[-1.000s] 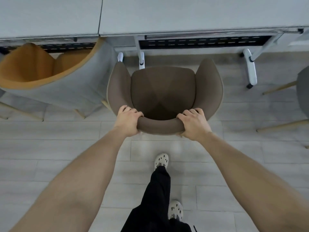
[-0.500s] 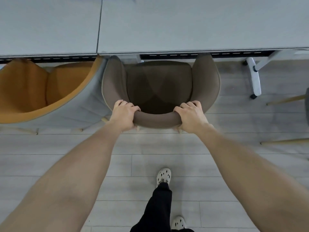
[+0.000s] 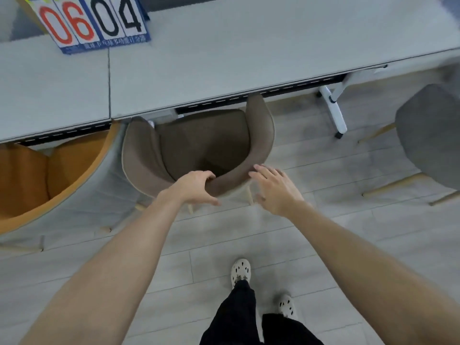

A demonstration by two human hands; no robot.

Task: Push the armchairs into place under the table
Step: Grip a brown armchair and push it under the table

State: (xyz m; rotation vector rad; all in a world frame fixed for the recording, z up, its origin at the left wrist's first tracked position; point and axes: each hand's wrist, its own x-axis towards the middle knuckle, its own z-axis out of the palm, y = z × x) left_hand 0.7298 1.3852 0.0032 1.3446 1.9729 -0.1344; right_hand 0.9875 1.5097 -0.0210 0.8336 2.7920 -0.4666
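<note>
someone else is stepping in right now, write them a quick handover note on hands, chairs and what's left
Left hand: open, fingers loosely on the backrest of the brown armchair.
Right hand: open, fingers spread, at the backrest's right end; contact unclear.
Brown armchair: front tucked under the table, slightly angled.
Orange armchair: beside it on the left, also partly under.
Left: grey chair on the right stands clear of the table.

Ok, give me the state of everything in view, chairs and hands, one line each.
Brown chair: front tucked under the table.
Orange chair: front under the table.
Grey chair: clear of the table, not pushed in.
Left hand: open, fingers on the brown chair's back.
Right hand: open, fingertips at the back.
</note>
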